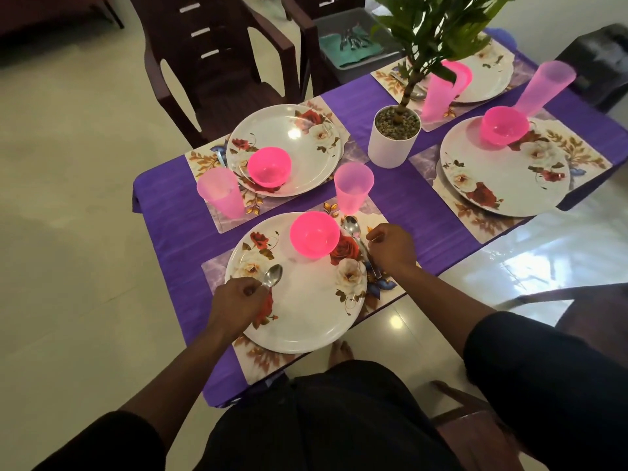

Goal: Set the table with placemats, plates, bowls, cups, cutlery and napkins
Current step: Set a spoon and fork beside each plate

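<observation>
You are working through the cutlery step at the nearest place setting. Your left hand [238, 300] is gripping a spoon [273, 277] by its handle, its bowl hanging over the left part of the near plate [306, 311]. The pink bowl [314, 234] is sitting on that plate's far edge. Your right hand [390, 248], fingers curled, is resting at a second spoon [353, 229] lying on the placemat [380, 290] just right of the plate; whether it is pinching the handle I cannot tell. Next, I judge, you are needing to lay the held spoon beside the plate. The pink cup [353, 186], standing close behind, and the potted plant [394, 137] are crowding your reach. More cutlery is waiting in the grey tub [353, 42] on a chair.
</observation>
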Available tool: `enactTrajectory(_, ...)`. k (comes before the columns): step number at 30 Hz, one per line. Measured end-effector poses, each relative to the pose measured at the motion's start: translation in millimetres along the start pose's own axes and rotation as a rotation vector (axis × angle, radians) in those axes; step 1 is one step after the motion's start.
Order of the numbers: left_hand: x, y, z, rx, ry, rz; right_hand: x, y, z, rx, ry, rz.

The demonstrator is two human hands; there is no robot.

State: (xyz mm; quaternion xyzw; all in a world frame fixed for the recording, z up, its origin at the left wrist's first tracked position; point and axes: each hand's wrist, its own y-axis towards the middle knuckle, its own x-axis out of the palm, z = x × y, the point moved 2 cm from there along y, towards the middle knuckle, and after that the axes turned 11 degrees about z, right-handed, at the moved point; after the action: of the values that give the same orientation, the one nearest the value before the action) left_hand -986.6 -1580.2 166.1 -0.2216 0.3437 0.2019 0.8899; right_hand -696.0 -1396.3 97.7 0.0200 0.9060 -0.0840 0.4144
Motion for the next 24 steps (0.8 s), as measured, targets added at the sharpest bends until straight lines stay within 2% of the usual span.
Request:
enactTrajectory(6,4,-19,7,-0.083,-0.108,0.083,1,-3,2,-0.084,-0.017,-0.111)
enactTrajectory(13,5,-33,0,-0.131,-0.113,0.063,-2,-7,-5,-0.146,-0.066,-0.089)
enactTrajectory(18,0,-28,9,-0.11,-0.146,0.063,-7,-10,-10,-0.103,-0.059,-0.09)
enactTrajectory(21,1,-16,17,-0.123,-0.202,-0.036,-13,-14,-11,-0.051,-0.044,-0.049)
enactTrajectory(24,5,-11,32,-0.102,-0.219,-0.251,-29,-25,-16,-0.059,-0.007,0.088)
